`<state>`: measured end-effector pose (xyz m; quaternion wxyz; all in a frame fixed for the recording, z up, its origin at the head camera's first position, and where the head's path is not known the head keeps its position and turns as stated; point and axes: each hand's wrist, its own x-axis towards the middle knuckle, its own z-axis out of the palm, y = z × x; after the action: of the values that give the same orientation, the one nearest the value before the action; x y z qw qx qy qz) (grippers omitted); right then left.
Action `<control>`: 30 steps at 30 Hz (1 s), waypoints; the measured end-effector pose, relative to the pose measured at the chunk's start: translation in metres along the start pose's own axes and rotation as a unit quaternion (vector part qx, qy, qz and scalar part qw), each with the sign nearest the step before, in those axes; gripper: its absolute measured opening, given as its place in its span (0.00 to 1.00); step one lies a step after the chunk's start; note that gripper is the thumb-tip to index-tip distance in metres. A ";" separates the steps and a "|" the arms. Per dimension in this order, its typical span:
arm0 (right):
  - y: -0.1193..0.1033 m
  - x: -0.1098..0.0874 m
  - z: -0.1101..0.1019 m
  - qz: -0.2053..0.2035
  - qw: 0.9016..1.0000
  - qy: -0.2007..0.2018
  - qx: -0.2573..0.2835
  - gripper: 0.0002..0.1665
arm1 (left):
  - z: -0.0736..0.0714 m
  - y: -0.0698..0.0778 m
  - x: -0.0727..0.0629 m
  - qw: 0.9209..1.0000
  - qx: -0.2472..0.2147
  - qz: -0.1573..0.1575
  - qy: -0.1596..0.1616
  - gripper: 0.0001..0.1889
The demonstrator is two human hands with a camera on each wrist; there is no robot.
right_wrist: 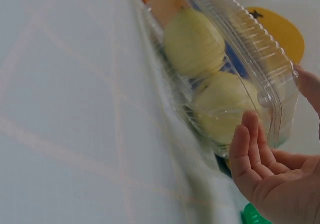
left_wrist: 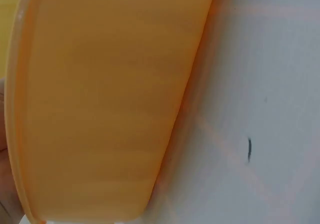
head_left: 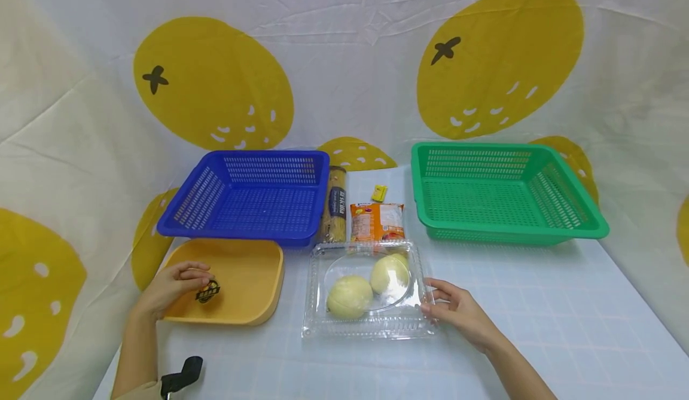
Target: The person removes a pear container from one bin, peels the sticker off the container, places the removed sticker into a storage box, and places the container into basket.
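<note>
A clear plastic clamshell box [head_left: 368, 326] with two round pale yellow-green fruits [head_left: 350, 297] inside lies at the front middle of the table. My right hand [head_left: 457, 313] grips its right edge; in the right wrist view the thumb is at the box's rim and the fingers [right_wrist: 252, 149] curl by its side. Over the orange bin [head_left: 253, 292] is my left hand [head_left: 174, 286], fingers bent down at a small item with a black and gold label [head_left: 207, 292]. I cannot tell whether they pinch it. In the left wrist view, the bin's wall [left_wrist: 105, 104] hides most of that hand.
A blue basket [head_left: 258, 208] stands behind the bin, a green basket [head_left: 500, 202] at the back right. Between them lie a pack of spaghetti [head_left: 337, 205], an orange packet [head_left: 377, 222] and a small yellow packet [head_left: 379, 193]. A black bracket [head_left: 182, 377] sits at the left wrist.
</note>
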<state>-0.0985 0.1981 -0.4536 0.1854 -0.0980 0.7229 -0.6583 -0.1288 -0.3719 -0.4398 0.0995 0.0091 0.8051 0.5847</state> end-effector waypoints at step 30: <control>0.001 0.000 0.003 0.011 1.000 0.016 0.000 0.40 | 0.005 -0.005 0.034 0.996 0.080 -0.027 0.020 0.17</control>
<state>-0.0973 0.1958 -0.4547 0.1808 -0.0796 0.7266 -0.6580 -0.1604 -0.3646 -0.4511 0.0978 -0.0168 0.8509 0.5159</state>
